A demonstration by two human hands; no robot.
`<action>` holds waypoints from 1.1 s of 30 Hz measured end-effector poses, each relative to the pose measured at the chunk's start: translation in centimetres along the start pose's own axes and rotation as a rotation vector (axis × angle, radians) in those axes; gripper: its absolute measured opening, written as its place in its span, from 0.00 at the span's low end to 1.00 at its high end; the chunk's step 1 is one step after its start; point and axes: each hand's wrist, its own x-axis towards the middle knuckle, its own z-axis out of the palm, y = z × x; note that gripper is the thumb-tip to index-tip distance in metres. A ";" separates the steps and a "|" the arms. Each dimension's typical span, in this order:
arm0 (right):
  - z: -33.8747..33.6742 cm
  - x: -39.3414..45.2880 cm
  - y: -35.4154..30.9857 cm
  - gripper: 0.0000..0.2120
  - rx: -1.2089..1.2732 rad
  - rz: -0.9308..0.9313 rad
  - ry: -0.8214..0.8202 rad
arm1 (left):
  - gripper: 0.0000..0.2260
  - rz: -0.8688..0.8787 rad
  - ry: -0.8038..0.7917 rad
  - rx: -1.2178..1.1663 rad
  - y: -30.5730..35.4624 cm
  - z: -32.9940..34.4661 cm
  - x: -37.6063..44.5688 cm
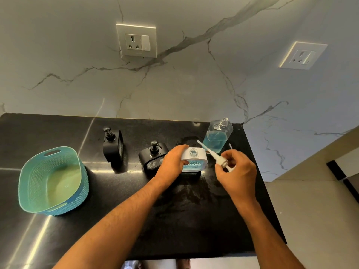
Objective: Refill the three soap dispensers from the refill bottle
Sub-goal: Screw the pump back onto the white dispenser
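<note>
A white soap dispenser [196,159] with blue liquid inside stands on the black counter, its neck uncapped. My left hand [172,162] grips its left side. My right hand [238,172] holds the white pump head [219,162] just right of the dispenser, its tube slanting up to the left. The clear refill bottle [217,135], uncapped and about half full of blue soap, stands behind. Two black dispensers with pumps on stand to the left: one [152,158] beside my left hand, the other [113,146] further left.
A teal woven basket [53,180] sits at the counter's left. The black counter [194,220] ends at the right near the bottle, and wet smears lie on it around the dispensers. Two wall sockets [136,40] are set in the marble backsplash.
</note>
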 end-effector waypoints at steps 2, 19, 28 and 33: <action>-0.2 0.8 -0.8 0.15 -0.034 -0.047 -0.031 | 0.26 -0.003 -0.001 0.005 0.0 0.0 0.0; 1.3 7.5 -5.9 0.25 -0.377 -0.171 -0.472 | 0.25 -0.009 -0.004 -0.012 0.4 -0.2 0.1; 6.7 8.4 -3.7 0.18 -0.286 -0.154 -0.483 | 0.25 0.003 0.003 -0.028 0.3 -0.2 0.0; 7.9 8.1 -1.9 0.20 -0.182 -0.103 -0.475 | 0.26 0.019 0.010 -0.035 0.2 -0.2 -0.1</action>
